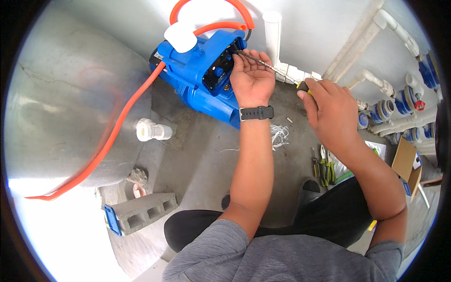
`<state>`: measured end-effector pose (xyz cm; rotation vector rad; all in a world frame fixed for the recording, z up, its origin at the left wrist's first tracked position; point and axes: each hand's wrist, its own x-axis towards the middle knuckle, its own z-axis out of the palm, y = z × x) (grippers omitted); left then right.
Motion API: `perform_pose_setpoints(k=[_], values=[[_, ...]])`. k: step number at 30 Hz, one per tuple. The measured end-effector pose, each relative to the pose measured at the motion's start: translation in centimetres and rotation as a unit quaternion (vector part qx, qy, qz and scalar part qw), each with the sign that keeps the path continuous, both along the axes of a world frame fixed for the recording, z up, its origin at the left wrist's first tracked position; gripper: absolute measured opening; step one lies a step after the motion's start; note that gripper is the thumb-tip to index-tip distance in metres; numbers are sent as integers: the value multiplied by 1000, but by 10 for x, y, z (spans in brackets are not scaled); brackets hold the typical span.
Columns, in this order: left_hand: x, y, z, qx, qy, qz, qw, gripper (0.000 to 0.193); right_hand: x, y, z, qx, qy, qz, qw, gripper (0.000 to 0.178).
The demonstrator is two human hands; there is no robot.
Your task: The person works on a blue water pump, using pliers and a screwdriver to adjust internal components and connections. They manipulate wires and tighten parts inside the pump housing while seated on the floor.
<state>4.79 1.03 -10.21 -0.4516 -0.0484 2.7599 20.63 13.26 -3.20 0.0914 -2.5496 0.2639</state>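
Observation:
A blue pump (206, 105) stands by the wall, its housing open on a dark inside with blue and black parts. My right hand (331, 108) grips a screwdriver (286, 76) by its black and yellow handle. The long shaft slants up and left to the housing's opening, where the tip is hard to make out. My left hand (255, 80), palm up with a black watch on the wrist, is at that opening. Its thumb and forefinger close together beside the screwdriver's tip; what they pinch, if anything, is hidden. A white cap-like piece (180, 37) sits on top of the pump.
An orange corrugated conduit (120, 124) runs past a large metal tank (80, 103) at left. Pliers (325, 164) lie on the floor at right, below white pipes with blue valves (404, 101). A concrete block (145, 211) sits lower left, white strands (279, 135) near the pump.

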Motion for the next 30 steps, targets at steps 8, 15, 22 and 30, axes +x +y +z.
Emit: perform_pose_setpoints(k=[8,15,22,30], values=[[0,2,-1,1,13,6,1000,24,-20,26,23,-520,-356,-28,775,32],[0,1,2,0,-5,6,1000,28,-20,24,14,-530,-292,23,796,31],[0,2,3,-14,0,2,1000,27,-4,6,0,-77,-69,-15,995,31],[1,4,5,-21,-11,16,1000,25,-22,23,30,-576,-392,-50,716,34]])
